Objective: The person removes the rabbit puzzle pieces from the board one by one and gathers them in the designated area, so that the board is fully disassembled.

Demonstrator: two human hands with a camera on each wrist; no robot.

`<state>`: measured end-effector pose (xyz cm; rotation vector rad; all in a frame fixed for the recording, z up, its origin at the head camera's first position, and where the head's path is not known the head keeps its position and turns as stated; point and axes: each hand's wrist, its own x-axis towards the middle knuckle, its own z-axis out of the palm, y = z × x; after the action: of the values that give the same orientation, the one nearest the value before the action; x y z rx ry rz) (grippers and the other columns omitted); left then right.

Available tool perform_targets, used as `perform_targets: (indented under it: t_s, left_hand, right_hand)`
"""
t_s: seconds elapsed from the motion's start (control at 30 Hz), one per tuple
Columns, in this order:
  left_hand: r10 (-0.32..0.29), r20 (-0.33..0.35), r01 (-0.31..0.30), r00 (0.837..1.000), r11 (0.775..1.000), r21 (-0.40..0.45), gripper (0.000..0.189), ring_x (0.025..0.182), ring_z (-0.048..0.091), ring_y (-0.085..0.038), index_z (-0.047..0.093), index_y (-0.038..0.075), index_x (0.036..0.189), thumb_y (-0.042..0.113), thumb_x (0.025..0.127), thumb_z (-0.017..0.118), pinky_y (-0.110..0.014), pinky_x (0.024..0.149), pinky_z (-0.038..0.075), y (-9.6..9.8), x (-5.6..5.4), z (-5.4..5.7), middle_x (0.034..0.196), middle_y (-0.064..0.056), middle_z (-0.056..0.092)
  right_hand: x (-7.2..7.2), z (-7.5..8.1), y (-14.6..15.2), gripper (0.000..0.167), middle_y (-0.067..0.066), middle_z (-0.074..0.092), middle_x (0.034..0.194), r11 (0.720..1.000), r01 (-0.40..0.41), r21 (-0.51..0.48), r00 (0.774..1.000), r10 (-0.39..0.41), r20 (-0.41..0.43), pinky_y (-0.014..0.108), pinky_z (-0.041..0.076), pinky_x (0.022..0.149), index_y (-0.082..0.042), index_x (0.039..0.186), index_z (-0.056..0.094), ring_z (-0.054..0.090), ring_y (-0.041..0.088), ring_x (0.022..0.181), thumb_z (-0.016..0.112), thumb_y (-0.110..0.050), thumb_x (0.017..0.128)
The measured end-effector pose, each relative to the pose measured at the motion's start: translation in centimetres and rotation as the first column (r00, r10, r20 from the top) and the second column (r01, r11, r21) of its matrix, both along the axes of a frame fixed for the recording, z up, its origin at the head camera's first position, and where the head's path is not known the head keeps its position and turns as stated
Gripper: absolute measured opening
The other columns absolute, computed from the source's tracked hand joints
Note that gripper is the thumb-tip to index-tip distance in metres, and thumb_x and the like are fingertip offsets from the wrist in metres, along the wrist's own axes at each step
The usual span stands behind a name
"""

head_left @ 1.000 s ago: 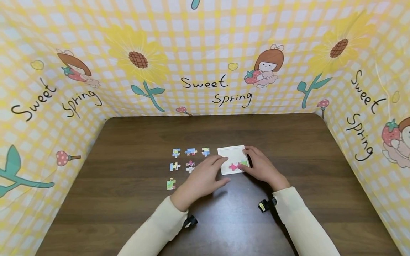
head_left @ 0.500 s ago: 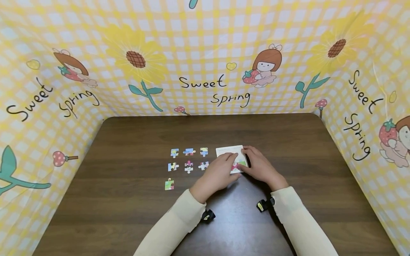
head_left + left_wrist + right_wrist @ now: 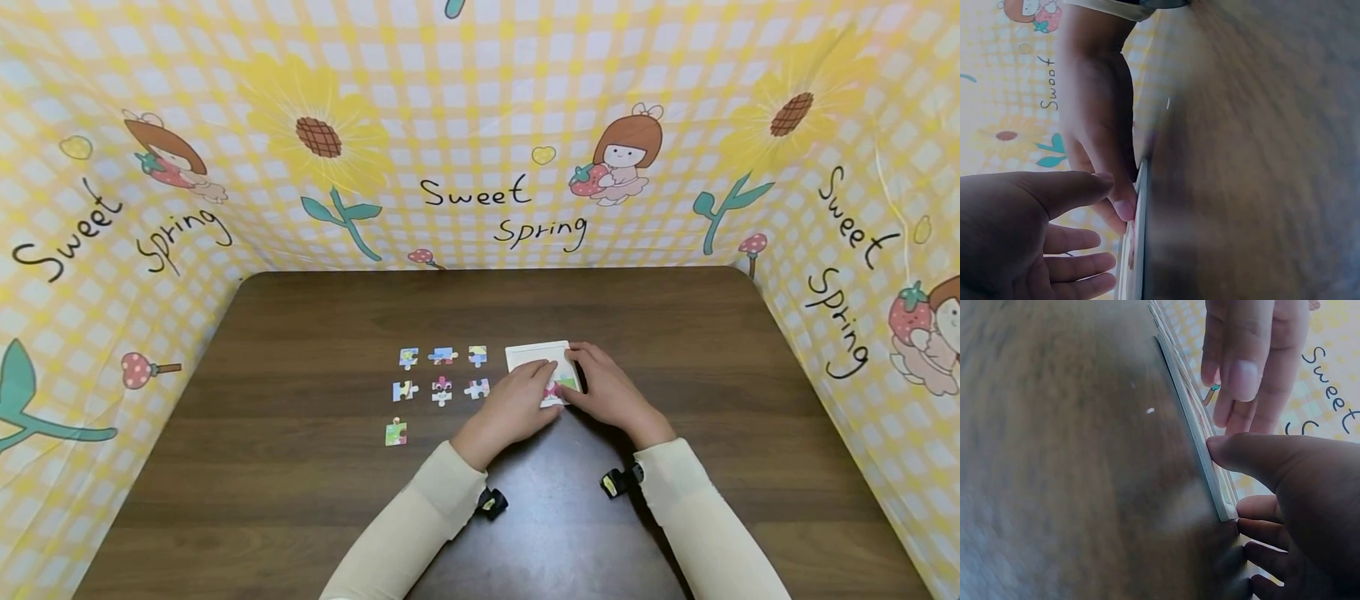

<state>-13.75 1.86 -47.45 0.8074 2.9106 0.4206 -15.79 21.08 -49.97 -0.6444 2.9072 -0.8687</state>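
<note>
A white puzzle tray [image 3: 522,357] lies on the table, with pink and green pieces visible in its near right part. My right hand [image 3: 617,395] holds the tray at its right side. In the right wrist view its thumb [image 3: 1241,453] rests on the tray's near edge, and the fingers are along the side. Over the tray's left and middle stretches my left hand [image 3: 513,410], fingers extended and thumb apart. The left wrist view shows nothing between that hand's thumb [image 3: 1072,189] and fingers; it hides part of the tray.
Several loose jigsaw pieces [image 3: 442,390] lie in rows left of the tray, with a green piece [image 3: 396,432] nearest. The brown table [image 3: 300,500] is bordered by a yellow checked cloth [image 3: 480,108] at the back and both sides.
My left hand has moved right from the tray's left edge to over its middle, uncovering a loose piece at the row's end. The right hand has stayed at the tray.
</note>
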Motion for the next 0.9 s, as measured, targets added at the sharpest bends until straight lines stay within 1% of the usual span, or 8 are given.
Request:
perform_targets:
  t_s: [0.13,0.3,0.37,0.6,0.9]
  left_hand:
    - [0.017,-0.001,-0.017,1.0,1.0,-0.008,0.068,0.133,0.043,-0.023,0.043,0.009,0.146,0.043,0.092,0.065,-0.037,0.106,0.038,-0.22,-0.09,-0.41,0.144,-0.009,0.047]
    - [0.017,-0.002,-0.017,1.0,1.0,-0.011,0.066,0.134,0.042,-0.024,0.045,0.008,0.145,0.04,0.091,0.067,-0.037,0.106,0.038,-0.31,-0.01,-0.6,0.145,-0.01,0.047]
    - [0.017,-0.008,-0.017,1.0,1.0,-0.016,0.064,0.134,0.042,-0.023,0.047,0.009,0.144,0.038,0.091,0.067,-0.037,0.106,0.038,-0.31,0.05,-0.66,0.145,-0.009,0.047]
    - [0.025,-0.051,-0.027,0.998,0.999,-0.024,0.049,0.132,0.044,-0.023,0.059,0.012,0.133,0.032,0.09,0.071,-0.036,0.102,0.042,-0.35,0.1,-0.77,0.142,-0.008,0.05]
    - [0.037,-0.028,-0.037,0.999,0.999,-0.016,0.042,0.132,0.044,-0.021,0.062,0.015,0.128,0.03,0.09,0.071,-0.036,0.1,0.044,-0.35,0.09,-0.81,0.142,-0.006,0.05]
  right_hand:
    - [0.03,0.02,-0.04,0.067,0.018,0.04,0.147,1.0,-0.005,-0.001,1.0,0.005,0.006,0.051,0.031,0.108,0.004,0.137,0.048,0.034,0.034,0.137,0.071,-0.035,0.089]
    - [0.05,-0.02,0.05,0.067,0.017,0.039,0.148,1.0,-0.004,0.004,1.0,0.004,0.016,0.051,0.031,0.108,0.004,0.138,0.047,0.032,0.034,0.138,0.07,-0.036,0.09]
    - [0.03,-0.08,0.03,0.067,0.018,0.039,0.147,1.0,-0.006,0.004,1.0,0.006,0.006,0.051,0.031,0.108,0.004,0.138,0.047,0.033,0.034,0.138,0.071,-0.035,0.089]
    - [0.02,0.01,-0.01,0.066,0.019,0.041,0.146,1.0,-0.014,0.001,1.0,0.014,-0.014,0.051,0.032,0.108,0.005,0.136,0.048,0.034,0.035,0.136,0.071,-0.034,0.089]
    - [0.07,0.12,0.22,0.053,0.019,0.043,0.144,0.999,-0.025,-0.023,0.999,0.025,-0.029,0.05,0.032,0.108,0.004,0.134,0.05,0.036,0.034,0.135,0.067,-0.022,0.091]
